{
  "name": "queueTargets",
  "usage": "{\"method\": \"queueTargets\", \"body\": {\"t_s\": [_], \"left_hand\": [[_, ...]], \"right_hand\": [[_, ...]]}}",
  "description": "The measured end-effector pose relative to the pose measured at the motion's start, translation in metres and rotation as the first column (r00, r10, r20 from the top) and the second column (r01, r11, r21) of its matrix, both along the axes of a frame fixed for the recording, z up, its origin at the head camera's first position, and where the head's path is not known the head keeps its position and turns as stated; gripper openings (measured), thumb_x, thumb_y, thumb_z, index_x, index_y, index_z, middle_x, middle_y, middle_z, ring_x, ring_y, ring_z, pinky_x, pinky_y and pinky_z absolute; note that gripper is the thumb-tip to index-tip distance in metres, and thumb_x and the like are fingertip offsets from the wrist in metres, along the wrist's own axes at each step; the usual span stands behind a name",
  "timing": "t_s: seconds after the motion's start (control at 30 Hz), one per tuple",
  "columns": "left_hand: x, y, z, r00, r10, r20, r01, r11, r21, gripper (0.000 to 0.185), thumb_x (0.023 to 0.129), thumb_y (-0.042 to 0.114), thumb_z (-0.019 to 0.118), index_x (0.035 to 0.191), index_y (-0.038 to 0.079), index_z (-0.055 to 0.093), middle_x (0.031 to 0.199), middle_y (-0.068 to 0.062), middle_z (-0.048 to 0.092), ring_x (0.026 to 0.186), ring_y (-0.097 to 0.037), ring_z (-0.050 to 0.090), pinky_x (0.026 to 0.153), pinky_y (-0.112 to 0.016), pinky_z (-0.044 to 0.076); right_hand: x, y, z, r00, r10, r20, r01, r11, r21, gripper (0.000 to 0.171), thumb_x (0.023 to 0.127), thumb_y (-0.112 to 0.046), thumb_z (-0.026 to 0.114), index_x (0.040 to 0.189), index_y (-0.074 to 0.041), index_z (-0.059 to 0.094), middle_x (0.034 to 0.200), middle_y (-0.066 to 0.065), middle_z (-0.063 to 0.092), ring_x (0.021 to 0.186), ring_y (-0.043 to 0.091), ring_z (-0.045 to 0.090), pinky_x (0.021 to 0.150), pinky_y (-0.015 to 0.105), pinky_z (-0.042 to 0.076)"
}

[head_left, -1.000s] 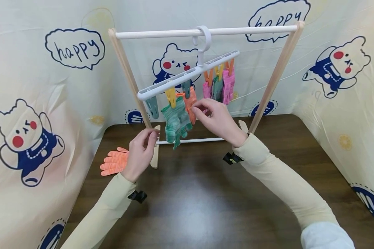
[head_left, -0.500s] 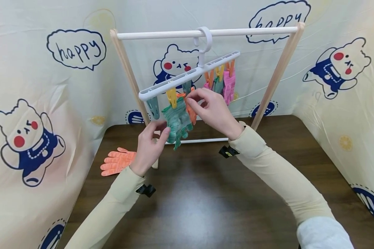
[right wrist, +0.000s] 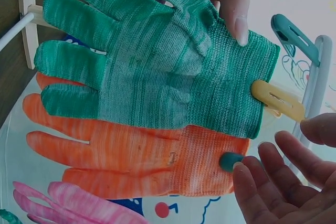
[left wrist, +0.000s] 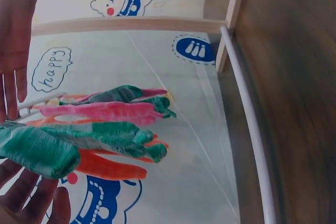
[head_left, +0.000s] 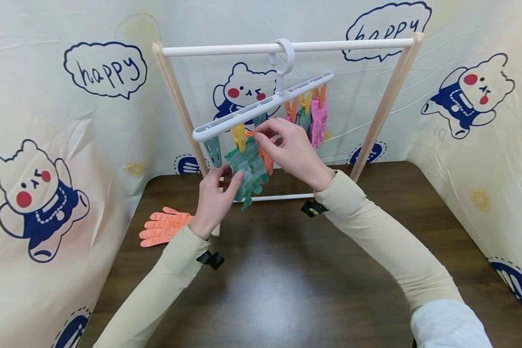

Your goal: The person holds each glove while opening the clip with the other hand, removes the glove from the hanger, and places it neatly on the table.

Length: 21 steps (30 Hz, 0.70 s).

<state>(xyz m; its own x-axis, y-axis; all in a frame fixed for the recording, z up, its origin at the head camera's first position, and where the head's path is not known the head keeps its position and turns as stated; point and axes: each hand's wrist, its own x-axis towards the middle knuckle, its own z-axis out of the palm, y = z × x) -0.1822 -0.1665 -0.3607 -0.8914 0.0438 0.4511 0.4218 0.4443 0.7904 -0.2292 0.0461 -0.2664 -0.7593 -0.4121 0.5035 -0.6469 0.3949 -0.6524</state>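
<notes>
Two hands work at the hanger [head_left: 261, 104]: your left hand [head_left: 215, 198] touches the green glove [head_left: 245, 166] with straight fingers, your right hand [head_left: 287, 147] reaches loosely open for the teal clip [right wrist: 230, 161] holding the orange glove [right wrist: 142, 163] behind it.

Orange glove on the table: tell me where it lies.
In the head view, the orange glove lies flat on the table at the left, beside the rack's left wooden foot and just left of the left hand.
</notes>
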Motion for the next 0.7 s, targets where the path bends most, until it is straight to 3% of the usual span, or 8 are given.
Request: {"method": "queueTargets", "body": {"t_s": [0.27,0.5,0.7], "left_hand": [[-0.004,0.006,0.006,0.998,-0.048,0.045,0.046,0.998,0.038,0.042,0.107,0.03,0.058,0.134,-0.003,0.06,0.12,-0.017,0.068,0.104,-0.027,0.069,0.089,-0.041,0.06],[-0.002,0.004,0.008,0.997,-0.047,0.059,0.042,0.996,0.073,0.047,0.11,0.029,0.053,0.136,-0.009,0.06,0.109,-0.02,0.072,0.091,-0.024,0.068,0.074,-0.02,0.054],[0.0,0.002,0.01,0.995,-0.068,0.076,0.058,0.99,0.126,0.037,0.11,0.024,0.051,0.13,-0.006,0.063,0.112,-0.021,0.069,0.092,-0.022,0.065,0.077,-0.02,0.053]], "right_hand": [[-0.002,-0.006,0.0,1.0,0.022,-0.01,-0.022,1.0,-0.004,0.022,0.103,-0.016,0.067,0.118,-0.001,0.072,0.115,0.009,0.071,0.097,0.018,0.064,0.086,0.033,0.057],[-0.004,-0.01,0.002,1.0,0.027,-0.001,-0.027,1.0,0.016,0.02,0.103,-0.016,0.066,0.117,-0.002,0.072,0.116,0.01,0.072,0.098,0.019,0.065,0.087,0.033,0.057],[-0.005,-0.013,0.002,0.999,0.02,-0.028,-0.019,1.0,0.015,0.02,0.103,-0.016,0.065,0.116,-0.002,0.072,0.114,0.01,0.071,0.097,0.019,0.065,0.086,0.032,0.057]]}}
